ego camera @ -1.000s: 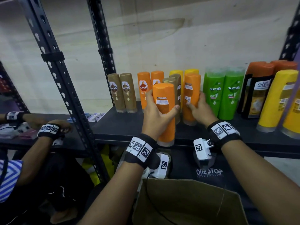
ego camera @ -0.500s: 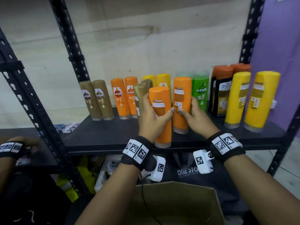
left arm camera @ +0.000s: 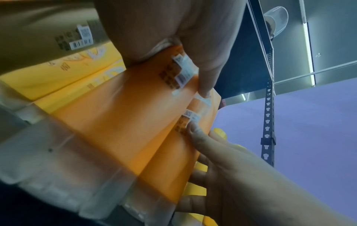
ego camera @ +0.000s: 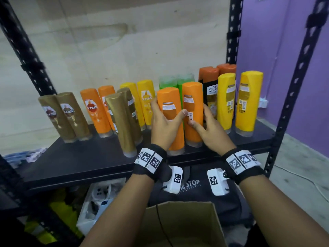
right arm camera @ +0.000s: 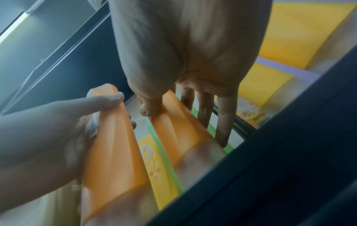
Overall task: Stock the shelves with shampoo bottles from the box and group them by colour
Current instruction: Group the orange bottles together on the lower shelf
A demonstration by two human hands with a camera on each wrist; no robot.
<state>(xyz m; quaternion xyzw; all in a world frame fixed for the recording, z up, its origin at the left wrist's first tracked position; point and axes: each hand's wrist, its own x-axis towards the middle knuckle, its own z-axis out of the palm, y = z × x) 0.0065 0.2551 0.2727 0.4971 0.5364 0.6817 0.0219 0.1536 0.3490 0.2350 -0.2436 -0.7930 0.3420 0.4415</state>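
Left hand: fingers wrapped round one orange bottle, thumb across its label. Right hand: fingers gripping a second orange bottle, touching the first. Both bottles stand upright near the front edge of the shelf. Step judged: grouping orange. The standing orange pair lies left of the fingers, beyond the gold bottles. Next move likely calls for carrying both leftward. Box sits below the wrists.

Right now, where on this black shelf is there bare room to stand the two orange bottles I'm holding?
Bare black shelf runs along the front left, before the two brown bottles and left of the gold bottle. The middle is crowded: the left hand and right hand hold two orange bottles against green and yellow ones.
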